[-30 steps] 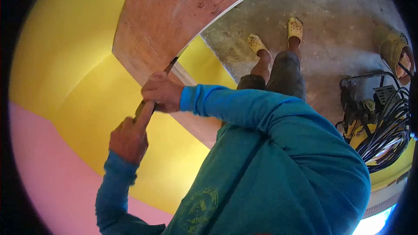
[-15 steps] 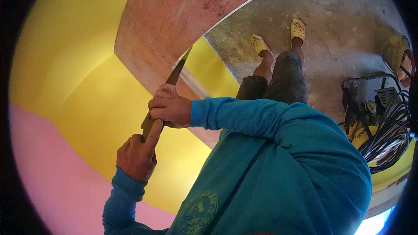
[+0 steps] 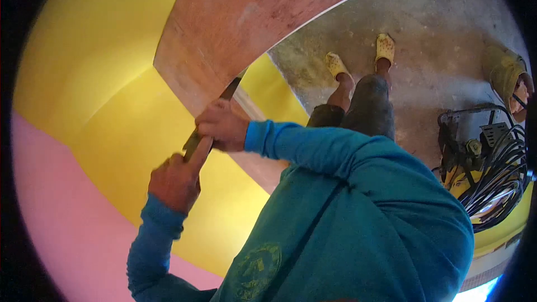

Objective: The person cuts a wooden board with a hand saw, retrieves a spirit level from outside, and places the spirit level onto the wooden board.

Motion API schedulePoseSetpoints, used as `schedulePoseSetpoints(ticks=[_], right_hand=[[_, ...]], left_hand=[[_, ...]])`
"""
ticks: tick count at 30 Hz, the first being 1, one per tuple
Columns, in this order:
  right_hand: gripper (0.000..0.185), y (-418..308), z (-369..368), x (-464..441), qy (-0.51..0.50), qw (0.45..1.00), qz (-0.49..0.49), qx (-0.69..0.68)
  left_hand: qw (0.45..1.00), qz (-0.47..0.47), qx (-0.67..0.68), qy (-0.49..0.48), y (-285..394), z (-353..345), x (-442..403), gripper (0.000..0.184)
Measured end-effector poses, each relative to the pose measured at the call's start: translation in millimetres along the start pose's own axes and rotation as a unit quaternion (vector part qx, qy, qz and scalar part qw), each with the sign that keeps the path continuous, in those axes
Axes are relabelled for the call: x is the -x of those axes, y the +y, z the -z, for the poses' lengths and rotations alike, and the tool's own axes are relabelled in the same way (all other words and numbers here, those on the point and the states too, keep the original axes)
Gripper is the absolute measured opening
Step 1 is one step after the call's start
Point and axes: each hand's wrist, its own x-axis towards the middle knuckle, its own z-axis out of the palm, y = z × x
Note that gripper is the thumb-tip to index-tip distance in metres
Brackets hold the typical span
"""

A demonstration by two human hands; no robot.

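Both hands have slid up toward the wooden panel since half a second ago, so less of the dark tapered blade (image 3: 232, 88) shows beyond the front one. On the chest of the teal long-sleeved shirt (image 3: 358, 212) sits a round yellow-green emblem (image 3: 258, 271), its lettering too small and blurred for me to read. The blade looks flat, dull and narrow, thinning to a point near the pale rim of the reddish-brown wooden panel (image 3: 240, 17), whose surface is scuffed and grainy; whether the tip touches it, I cannot tell. The right hand (image 3: 222, 126) is closed around the blade's middle, fingers curled over it. Just behind, the left hand (image 3: 176, 182) grips the rear part, its fingers folded and one long finger pressed forward along the metal, close beside the right hand. Below them spreads a smooth, glossy yellow surface (image 3: 131, 134), bordered by a matte pink surface (image 3: 61, 196). Past the panel, a stained concrete floor (image 3: 436, 50) carries the person's feet in yellow perforated clogs (image 3: 385, 47), under dark trousers (image 3: 366, 106). Well apart from the hands, near the far side, a black-framed machine (image 3: 474, 146) with a slotted metal plate stands beside a glossy coil of black cable (image 3: 495, 198).
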Motion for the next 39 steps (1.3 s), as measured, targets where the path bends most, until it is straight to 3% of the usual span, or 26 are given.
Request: schedulePoseSetpoints(ticks=[1,4,8,11,14,21,23,25,29,32,33,34,36,39], right_hand=[[0.023,-9,1,0,0.054,0.998,0.034,0.009],[0.029,1,-6,-3,-0.003,0.999,0.028,0.023],[0.030,18,0,4,0.000,1.000,0.017,-0.009],[0.027,-10,3,-4,-0.003,1.000,0.018,-0.020],[0.025,18,5,0,-0.042,0.998,0.001,-0.040],[0.026,-7,0,4,0.001,0.999,0.035,0.004],[0.026,34,-4,13,-0.018,1.000,0.011,0.015],[0.025,25,7,10,-0.018,0.999,0.027,0.016],[0.036,-39,26,4,-0.024,1.000,0.007,0.007],[0.045,-44,70,40,-0.011,0.999,-0.003,0.035],[0.043,-29,89,62,-0.055,0.991,-0.112,0.053],[0.043,-14,101,84,-0.037,0.970,-0.206,0.120],[0.055,43,113,94,-0.023,0.871,-0.477,0.118],[0.069,110,93,117,-0.178,0.801,-0.520,0.236]], left_hand=[[1.000,0.007,0.006,-0.005,1,3,9,0.060],[1.000,0.015,0.020,-0.014,-4,-6,6,0.059],[1.000,-0.001,0.021,0.014,-3,-14,-2,0.060],[1.000,0.011,0.005,-0.010,0,-6,8,0.060],[1.000,0.021,0.007,0.009,5,-12,-5,0.059],[1.000,0.023,-0.012,-0.011,12,-4,20,0.055],[1.000,0.017,0.023,0.003,7,-33,-5,0.056],[0.999,0.004,0.042,0.027,-1,-37,-21,0.056],[0.984,0.030,0.169,0.049,-22,-20,57,0.053],[0.933,0.116,0.338,0.048,-46,-15,133,0.048],[0.918,0.140,0.361,0.090,-56,-29,165,0.047],[0.899,0.165,0.384,0.128,-61,-46,201,0.046],[0.745,0.369,0.546,0.100,-78,-76,242,0.046],[0.577,0.432,0.650,0.242,-62,-172,314,0.036]])
